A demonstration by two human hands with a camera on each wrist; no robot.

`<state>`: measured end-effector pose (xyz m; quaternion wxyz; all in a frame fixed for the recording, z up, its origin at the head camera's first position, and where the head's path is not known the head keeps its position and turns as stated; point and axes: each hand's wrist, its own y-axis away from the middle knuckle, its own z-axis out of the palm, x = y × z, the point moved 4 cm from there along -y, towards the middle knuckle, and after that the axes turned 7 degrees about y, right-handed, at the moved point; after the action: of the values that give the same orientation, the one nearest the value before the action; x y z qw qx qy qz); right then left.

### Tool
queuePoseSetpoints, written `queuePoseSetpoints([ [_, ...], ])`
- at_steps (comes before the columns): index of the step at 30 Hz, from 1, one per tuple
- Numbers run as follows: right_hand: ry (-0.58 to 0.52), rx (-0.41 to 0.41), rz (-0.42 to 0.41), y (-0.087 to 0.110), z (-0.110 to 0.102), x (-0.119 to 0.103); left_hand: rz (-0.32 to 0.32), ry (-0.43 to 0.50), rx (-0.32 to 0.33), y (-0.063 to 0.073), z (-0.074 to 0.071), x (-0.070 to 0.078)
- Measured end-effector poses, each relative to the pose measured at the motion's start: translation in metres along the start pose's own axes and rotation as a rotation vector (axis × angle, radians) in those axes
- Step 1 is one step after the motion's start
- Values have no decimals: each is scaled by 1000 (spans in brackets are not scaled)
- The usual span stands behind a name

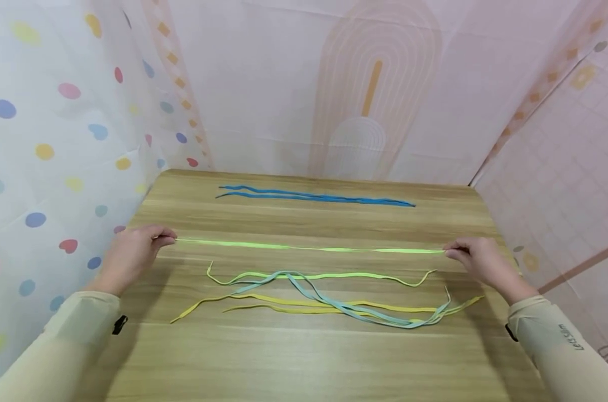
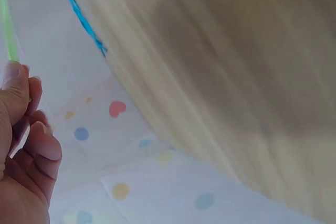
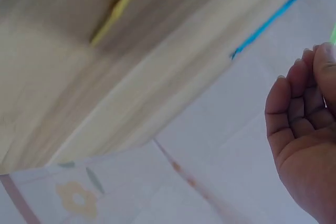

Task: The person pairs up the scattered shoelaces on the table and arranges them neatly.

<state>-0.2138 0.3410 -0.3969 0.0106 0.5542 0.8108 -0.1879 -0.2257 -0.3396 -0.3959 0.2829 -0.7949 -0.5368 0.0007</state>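
A bright green shoelace (image 1: 253,244) is stretched nearly straight across the table, above its surface. My left hand (image 1: 133,254) pinches its left end between thumb and fingers, and my right hand (image 1: 484,265) pinches the other end. In the left wrist view the lace (image 2: 7,30) runs up from the thumb tip. The right wrist view catches just a sliver of it beside the thumb. Below the stretched lace lie another green shoelace (image 1: 354,274), pale blue laces (image 1: 344,307) and yellow laces (image 1: 185,311), crossing one another.
Blue shoelaces (image 1: 283,194) lie side by side near the back edge of the wooden table (image 1: 314,368). Patterned cloth hangs behind the table and along both sides, with a dotted curtain (image 1: 72,184) at the left.
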Motion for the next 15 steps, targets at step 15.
queuePoseSetpoints([
  [15, -98, -148, 236, -49, -41, 37, -171, -62, -75, -87, -11, -3],
])
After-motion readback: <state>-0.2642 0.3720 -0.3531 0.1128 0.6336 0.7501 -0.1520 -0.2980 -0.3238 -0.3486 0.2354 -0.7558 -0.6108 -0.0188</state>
